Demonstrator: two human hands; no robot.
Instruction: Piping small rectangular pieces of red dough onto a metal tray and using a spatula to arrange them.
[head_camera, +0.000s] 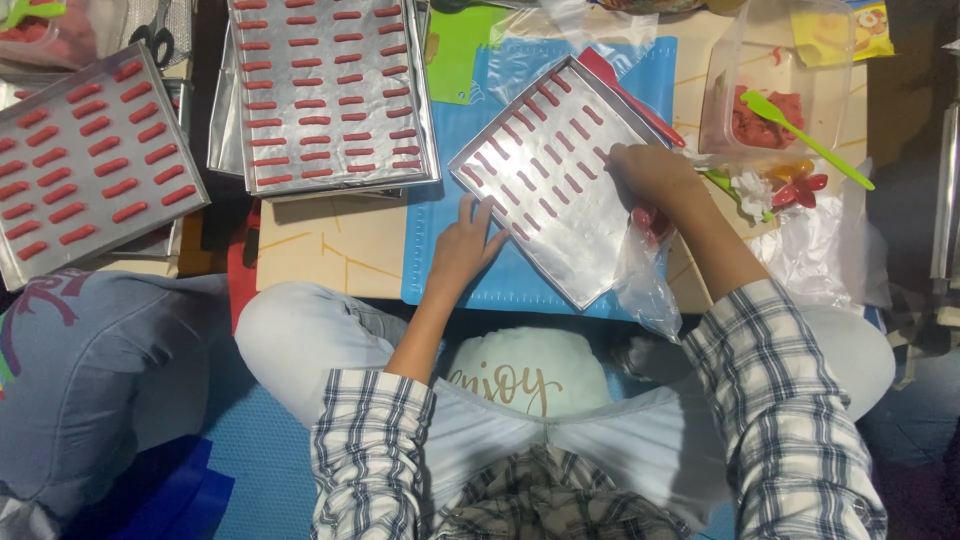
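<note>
From the head camera we're looking straight down at our lap and a low table with a blue mat on it. Our right hand is curled tight around a clear piping bag with red paste in it, fingers closed on the bag, tip down at the right edge of the foil-lined tray sitting tilted on the mat. Our left hand lies flat with fingers spread, holding nothing, fingertips touching the tray's near-left edge. The tray carries rows of short red strips, and the near corner is bare foil. Two filled trays sit further left: one at the top, one at the far left. A tub of red paste with a green spatula stands to the right, and a red spatula leans by the tray. Our take: steady squeeze, same strip length, keep that left hand pinning the tray so the rows stay straight.
</note>
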